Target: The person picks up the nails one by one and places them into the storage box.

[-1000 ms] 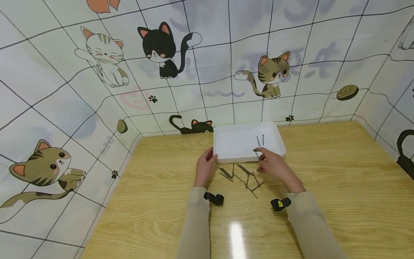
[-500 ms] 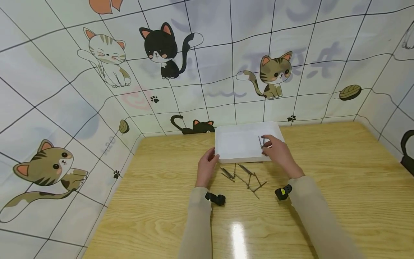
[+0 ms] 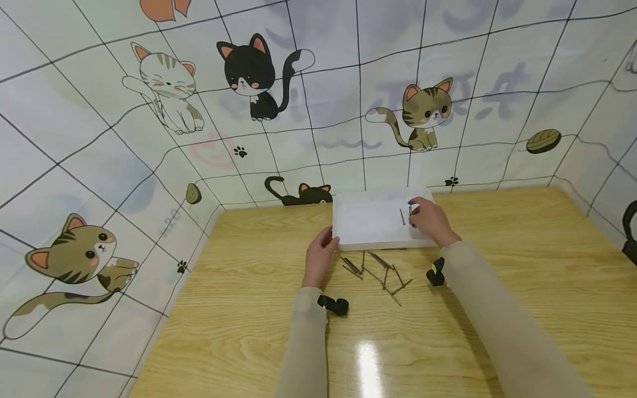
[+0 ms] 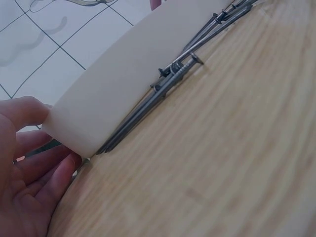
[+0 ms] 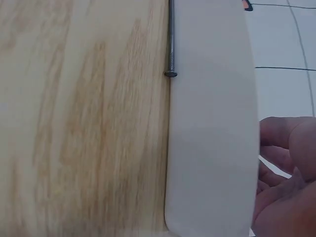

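My left hand (image 3: 319, 257) grips the near left corner of a shallow white tray (image 3: 365, 222). In the left wrist view its thumb lies at the rim and the fingers curl under the tray's corner (image 4: 74, 123). My right hand (image 3: 432, 221) reaches over the tray's right part, fingers curled around a nail that the hand mostly hides. A nail (image 3: 402, 216) lies inside the tray beside it, and another nail (image 3: 410, 210) shows right at the fingertips. In front of the tray, several loose dark nails (image 3: 352, 266) lie on the wooden table.
Several crossed nails (image 3: 393, 284) spread over the table toward me. One nail (image 5: 171, 39) lies along the foot of the tray's front wall. Behind the table (image 3: 239, 309) stands a wall covering (image 3: 338, 110) printed with cats; black cameras sit on both wrists.
My right hand has carried a nail from the tray's near edge up and over to the nails inside it. The left hand has stayed at the tray's corner.
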Demonstrator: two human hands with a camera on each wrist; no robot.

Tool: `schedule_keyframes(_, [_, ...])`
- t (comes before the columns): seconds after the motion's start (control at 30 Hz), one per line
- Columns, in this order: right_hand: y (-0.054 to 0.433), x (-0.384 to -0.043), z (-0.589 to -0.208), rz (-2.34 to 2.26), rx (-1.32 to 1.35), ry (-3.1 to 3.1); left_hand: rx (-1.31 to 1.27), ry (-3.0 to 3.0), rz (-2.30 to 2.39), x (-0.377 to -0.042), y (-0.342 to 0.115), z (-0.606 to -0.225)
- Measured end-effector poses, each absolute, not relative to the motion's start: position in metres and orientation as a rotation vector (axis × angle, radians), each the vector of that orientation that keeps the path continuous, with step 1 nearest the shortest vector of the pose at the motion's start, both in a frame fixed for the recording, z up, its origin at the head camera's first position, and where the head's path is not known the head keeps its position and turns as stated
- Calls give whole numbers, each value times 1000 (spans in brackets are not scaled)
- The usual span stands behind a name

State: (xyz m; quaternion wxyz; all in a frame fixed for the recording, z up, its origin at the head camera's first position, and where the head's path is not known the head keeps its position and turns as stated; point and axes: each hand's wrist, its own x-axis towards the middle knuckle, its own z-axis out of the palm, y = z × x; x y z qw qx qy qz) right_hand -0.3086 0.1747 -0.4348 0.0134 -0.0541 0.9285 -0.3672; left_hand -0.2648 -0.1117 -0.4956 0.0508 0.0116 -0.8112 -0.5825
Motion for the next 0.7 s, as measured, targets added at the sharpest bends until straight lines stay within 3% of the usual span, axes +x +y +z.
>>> schedule_keyframes(0.7, [173, -328, -440, -755, -166, 2921, 25, -2461, -1777, -267, -114, -496])
